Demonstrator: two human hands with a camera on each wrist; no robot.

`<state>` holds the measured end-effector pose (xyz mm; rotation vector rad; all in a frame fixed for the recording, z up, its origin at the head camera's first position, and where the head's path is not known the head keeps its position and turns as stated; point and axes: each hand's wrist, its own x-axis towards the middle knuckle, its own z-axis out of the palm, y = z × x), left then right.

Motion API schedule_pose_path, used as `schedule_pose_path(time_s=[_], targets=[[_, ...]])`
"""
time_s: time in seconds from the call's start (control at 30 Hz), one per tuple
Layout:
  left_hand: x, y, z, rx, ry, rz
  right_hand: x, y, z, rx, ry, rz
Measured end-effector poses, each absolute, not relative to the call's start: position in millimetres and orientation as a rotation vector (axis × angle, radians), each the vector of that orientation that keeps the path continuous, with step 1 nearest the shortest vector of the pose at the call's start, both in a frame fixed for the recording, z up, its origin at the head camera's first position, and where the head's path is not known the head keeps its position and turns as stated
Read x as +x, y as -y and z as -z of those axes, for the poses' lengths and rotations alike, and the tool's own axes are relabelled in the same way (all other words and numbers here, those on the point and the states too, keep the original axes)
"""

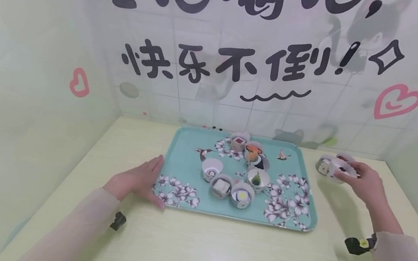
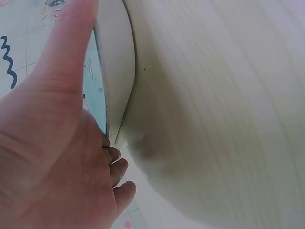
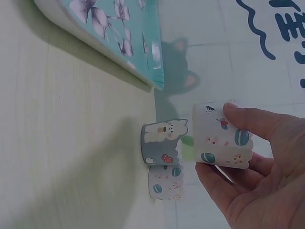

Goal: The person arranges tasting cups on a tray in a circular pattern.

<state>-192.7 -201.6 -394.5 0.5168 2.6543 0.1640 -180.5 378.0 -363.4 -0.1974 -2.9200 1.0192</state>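
My right hand [image 1: 367,183] pinches a white paper baking cup [image 3: 221,136] printed with small teal and pink pictures, thumb on one side and fingers on the other. Something dark shows inside it in the head view. Beside it stand a grey-blue bear-print cup [image 3: 164,143] and another white printed cup [image 3: 166,182]. My left hand [image 1: 138,181] rests against the left front corner of a turquoise flowered tray [image 1: 186,145], thumb along the front edge and fingers along the side. In the left wrist view the thumb lies over the tray's rim [image 2: 116,57].
Several paper cups stand on the tray, among them one with a green piece [image 1: 258,180], one with a yellow-and-white piece [image 1: 241,195] and one with an orange piece [image 1: 253,150]. A pale wood table [image 1: 215,253] lies beneath. A printed wall sheet [image 1: 214,95] hangs behind.
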Motion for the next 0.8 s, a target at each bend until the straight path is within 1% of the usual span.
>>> schedule_pose_path(time_s=[0.5, 0.8], targets=[[-192, 201, 393, 0.527, -2.655, -0.169, -188, -348, 359, -0.077, 2.881, -1.033], [-193, 200, 393, 0.526, -2.655, -0.159, -197, -326, 352, -0.011, 2.831, -1.119]])
